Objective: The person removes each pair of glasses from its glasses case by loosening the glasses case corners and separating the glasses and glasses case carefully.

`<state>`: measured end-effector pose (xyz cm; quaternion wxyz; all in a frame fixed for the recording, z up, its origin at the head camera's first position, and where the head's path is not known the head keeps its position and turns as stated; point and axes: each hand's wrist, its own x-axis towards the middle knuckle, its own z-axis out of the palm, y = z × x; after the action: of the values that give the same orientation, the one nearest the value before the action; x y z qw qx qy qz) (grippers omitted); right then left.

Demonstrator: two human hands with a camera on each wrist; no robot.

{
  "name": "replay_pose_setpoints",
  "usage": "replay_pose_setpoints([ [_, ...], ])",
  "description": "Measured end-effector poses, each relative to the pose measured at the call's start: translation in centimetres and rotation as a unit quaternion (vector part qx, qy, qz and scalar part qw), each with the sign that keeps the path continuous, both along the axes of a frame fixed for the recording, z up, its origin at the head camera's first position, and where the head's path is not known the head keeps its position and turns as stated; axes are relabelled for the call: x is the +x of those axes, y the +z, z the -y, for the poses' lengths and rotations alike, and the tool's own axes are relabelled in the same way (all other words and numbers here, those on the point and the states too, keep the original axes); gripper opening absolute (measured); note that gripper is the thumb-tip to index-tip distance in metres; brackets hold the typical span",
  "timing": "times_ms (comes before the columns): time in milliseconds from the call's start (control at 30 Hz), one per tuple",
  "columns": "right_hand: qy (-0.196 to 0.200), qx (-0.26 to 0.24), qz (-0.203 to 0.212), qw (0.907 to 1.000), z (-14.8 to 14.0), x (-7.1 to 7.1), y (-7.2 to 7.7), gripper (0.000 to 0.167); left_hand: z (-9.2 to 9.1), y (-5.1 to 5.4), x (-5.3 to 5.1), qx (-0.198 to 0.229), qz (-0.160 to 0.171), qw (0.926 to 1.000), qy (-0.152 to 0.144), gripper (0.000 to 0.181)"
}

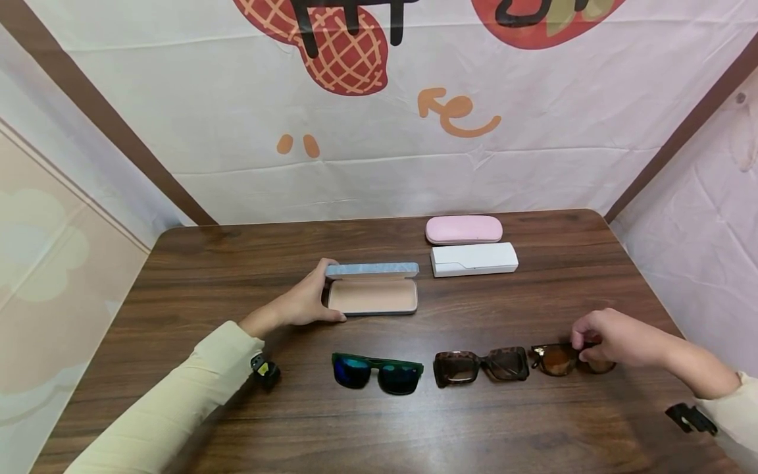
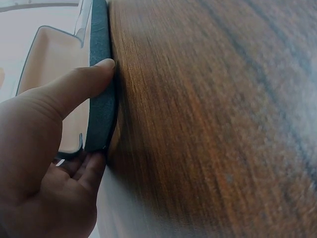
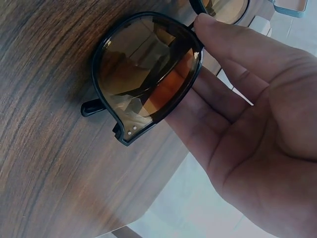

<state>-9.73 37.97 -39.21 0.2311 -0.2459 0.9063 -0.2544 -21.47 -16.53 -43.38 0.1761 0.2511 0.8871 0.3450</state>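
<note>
My left hand [image 1: 303,301] grips the left end of an open glasses case [image 1: 374,297] with a blue lid and beige lining. In the left wrist view, the thumb presses on the dark front wall of the case [image 2: 100,116], and fingers reach round its end. Nothing lies inside the part of the case that shows. On the right, my right hand [image 1: 624,337] pinches brown-lensed sunglasses [image 1: 556,361] at the bridge. The right wrist view shows the thumb near the bridge of these sunglasses [image 3: 129,74] and fingers behind the lens, which partly hides them.
Green-framed sunglasses with blue lenses [image 1: 379,375] and tortoiseshell sunglasses [image 1: 481,367] lie along the front of the wooden table [image 1: 284,428]. A white case [image 1: 475,259] and a pink case [image 1: 464,229] sit closed at the back. A printed cloth [image 1: 379,184] hangs behind.
</note>
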Motion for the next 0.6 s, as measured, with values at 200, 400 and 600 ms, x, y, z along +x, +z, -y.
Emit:
replay_pose_setpoints([
  [200, -0.007, -0.007, 0.018, 0.9998, 0.09, 0.10, 0.15, 0.022, 0.01, 0.06, 0.04, -0.001, -0.001, 1.0000, -0.002, 0.095],
  [400, -0.010, 0.002, 0.015, 0.9998, 0.07, 0.11, 0.04, 0.020, 0.02, 0.07, 0.06, -0.005, 0.001, 1.0000, 0.000, 0.095],
  [600, -0.010, 0.009, 0.007, 0.9999, 0.06, 0.10, -0.05, 0.022, 0.03, 0.04, 0.06, -0.007, 0.002, 1.0000, 0.002, 0.096],
])
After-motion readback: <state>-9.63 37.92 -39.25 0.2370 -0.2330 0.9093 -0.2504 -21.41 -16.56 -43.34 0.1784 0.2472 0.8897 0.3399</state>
